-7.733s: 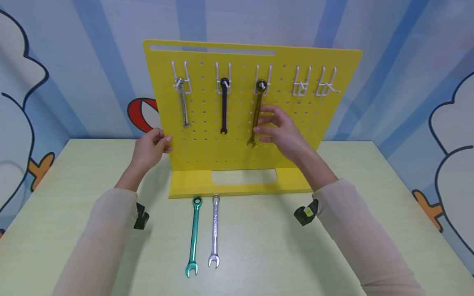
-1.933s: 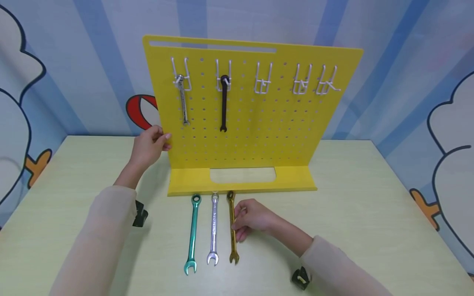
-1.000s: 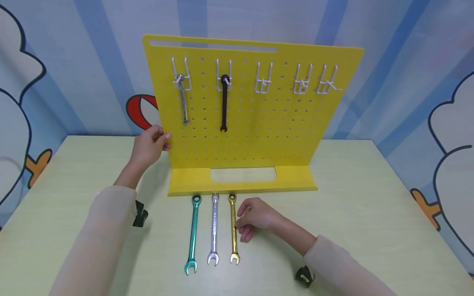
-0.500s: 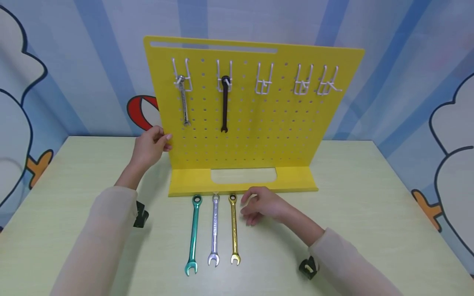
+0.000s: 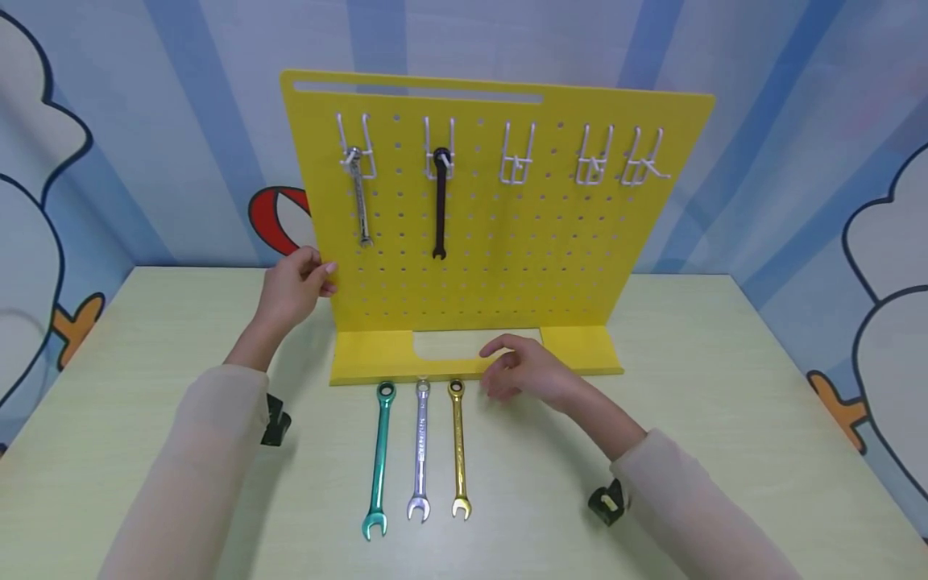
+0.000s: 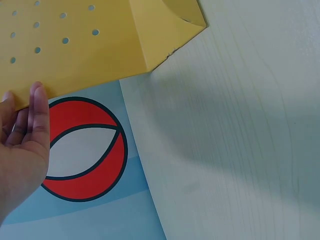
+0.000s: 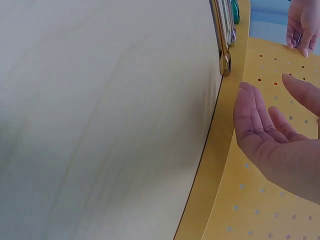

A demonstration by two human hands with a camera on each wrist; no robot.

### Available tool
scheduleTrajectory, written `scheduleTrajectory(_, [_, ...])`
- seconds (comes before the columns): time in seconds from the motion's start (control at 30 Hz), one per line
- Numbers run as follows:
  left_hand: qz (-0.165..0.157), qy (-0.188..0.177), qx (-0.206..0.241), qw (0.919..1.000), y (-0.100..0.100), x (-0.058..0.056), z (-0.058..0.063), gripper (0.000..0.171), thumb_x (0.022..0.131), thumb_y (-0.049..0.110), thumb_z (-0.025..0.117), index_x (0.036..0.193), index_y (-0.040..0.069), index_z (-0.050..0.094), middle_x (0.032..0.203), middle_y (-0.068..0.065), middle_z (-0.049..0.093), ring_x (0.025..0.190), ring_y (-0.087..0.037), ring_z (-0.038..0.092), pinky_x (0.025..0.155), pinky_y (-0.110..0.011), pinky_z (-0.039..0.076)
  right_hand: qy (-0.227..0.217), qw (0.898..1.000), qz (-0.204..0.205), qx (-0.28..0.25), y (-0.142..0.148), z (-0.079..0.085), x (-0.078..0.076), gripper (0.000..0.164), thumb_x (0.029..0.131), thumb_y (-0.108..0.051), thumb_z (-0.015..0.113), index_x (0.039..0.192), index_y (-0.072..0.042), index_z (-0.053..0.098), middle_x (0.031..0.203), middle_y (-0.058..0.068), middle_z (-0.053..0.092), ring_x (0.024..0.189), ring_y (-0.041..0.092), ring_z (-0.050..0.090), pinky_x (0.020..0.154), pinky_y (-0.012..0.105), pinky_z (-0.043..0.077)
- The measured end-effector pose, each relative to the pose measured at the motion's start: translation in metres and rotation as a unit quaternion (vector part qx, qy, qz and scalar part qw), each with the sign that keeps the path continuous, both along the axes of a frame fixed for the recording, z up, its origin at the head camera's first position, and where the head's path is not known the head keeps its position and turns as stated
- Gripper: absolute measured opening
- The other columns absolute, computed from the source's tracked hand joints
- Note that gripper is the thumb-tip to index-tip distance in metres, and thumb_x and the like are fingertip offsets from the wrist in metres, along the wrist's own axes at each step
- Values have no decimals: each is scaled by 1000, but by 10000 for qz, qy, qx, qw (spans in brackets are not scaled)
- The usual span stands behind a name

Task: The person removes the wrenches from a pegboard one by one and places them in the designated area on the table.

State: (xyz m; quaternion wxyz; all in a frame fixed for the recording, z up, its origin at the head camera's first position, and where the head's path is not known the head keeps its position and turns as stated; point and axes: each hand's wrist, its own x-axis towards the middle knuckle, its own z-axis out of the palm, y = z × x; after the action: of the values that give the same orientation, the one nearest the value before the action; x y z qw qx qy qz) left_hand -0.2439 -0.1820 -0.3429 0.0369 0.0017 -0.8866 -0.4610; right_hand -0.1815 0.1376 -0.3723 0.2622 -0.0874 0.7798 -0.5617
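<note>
My left hand (image 5: 288,292) pinches the left edge of a yellow pegboard (image 5: 478,266) between thumb and fingers; the left wrist view has the fingers (image 6: 39,112) at that edge. My right hand (image 5: 532,370) hovers over the board's base lip with loosely bent fingers, holding nothing. Just left of it a gold combination wrench (image 5: 459,451) lies on the table. Beside that one lie a silver-lilac wrench (image 5: 420,451) and a green wrench (image 5: 379,463), ring ends toward the board. A chrome wrench (image 5: 359,197) and a black wrench (image 5: 440,209) hang from the two leftmost hooks.
Three white wire hooks on the right of the board carry nothing: the middle hook (image 5: 516,165), another hook (image 5: 593,165) and the far-right hook (image 5: 640,167). The board's base (image 5: 373,358) stands on the pale table (image 5: 696,387). A printed backdrop (image 5: 500,40) rises behind.
The gold wrench has come off the third hook and now lies right of the silver-lilac one. My right hand has let it go and moved up toward the board. My left hand stays put.
</note>
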Motion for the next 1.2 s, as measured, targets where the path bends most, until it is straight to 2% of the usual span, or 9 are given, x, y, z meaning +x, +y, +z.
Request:
scheduleTrajectory(0.1, [144, -15, 17, 9999, -7, -16, -18, 29, 92, 30, 51, 100, 3, 50, 96, -15, 61, 78, -22, 62, 74, -39, 54, 62, 10000, 19, -20, 0, 2, -3, 41, 85, 3, 57, 123, 3, 45, 95, 16, 62, 82, 31, 60, 72, 37, 53])
scheduleTrajectory(0.2, [147, -25, 18, 9999, -8, -18, -21, 30, 92, 32, 52, 101, 3, 51, 97, -15, 61, 78, -21, 62, 74, -40, 54, 143, 9998, 111, -47, 0, 3, -5, 43, 86, 0, 59, 126, 1, 44, 104, 20, 60, 88, 32, 60, 75, 37, 52])
scheduleTrajectory(0.23, [155, -13, -10, 9999, -7, -17, -19, 30, 92, 31, 51, 101, 3, 51, 97, -15, 61, 78, -21, 62, 74, -39, 54, 168, 9998, 131, -42, 0, 4, -5, 43, 86, -1, 59, 126, 1, 44, 106, 21, 59, 90, 32, 59, 77, 38, 52])
scheduleTrajectory(0.33, [35, -12, -39, 10000, 0, -1, -1, 31, 94, 27, 48, 103, -2, 48, 101, -20, 59, 84, -27, 61, 81, -39, 51, 243, 9995, 179, -77, -1, 8, -7, 44, 87, -3, 59, 128, 0, 43, 113, 23, 56, 97, 34, 58, 82, 42, 50])
scheduleTrajectory(0.47, [15, -26, -99, 9999, 3, 8, 8, 31, 95, 26, 47, 105, -2, 48, 101, -20, 59, 86, -28, 61, 80, -35, 52, 253, 9994, 200, -141, -3, 12, -11, 46, 87, -3, 59, 129, -1, 41, 117, 24, 53, 103, 37, 55, 85, 46, 48])
scheduleTrajectory(0.7, [0, 57, -95, 9999, 3, 7, 7, 29, 96, 25, 47, 104, -3, 48, 98, -20, 59, 84, -27, 61, 81, -38, 52, 371, 9988, 290, -123, -5, 19, -19, 48, 88, -4, 58, 131, -2, 38, 121, 24, 50, 106, 38, 53, 87, 48, 46])
scheduleTrajectory(0.93, [17, 61, -70, 10000, 4, 7, 7, 27, 96, 23, 47, 103, -3, 48, 98, -20, 59, 85, -28, 61, 82, -39, 51, 353, 9987, 169, -315, -3, 31, -27, 49, 89, -2, 57, 133, -2, 36, 124, 24, 46, 110, 40, 50, 90, 52, 43])
scheduleTrajectory(1.2, [12, 76, -74, 9999, 4, 8, 7, 27, 96, 23, 46, 103, -3, 48, 97, -20, 59, 84, -27, 61, 81, -39, 51, 613, 9972, 143, -416, 0, 46, -35, 52, 89, -6, 59, 135, -5, 35, 128, 22, 44, 111, 37, 50, 90, 49, 44])
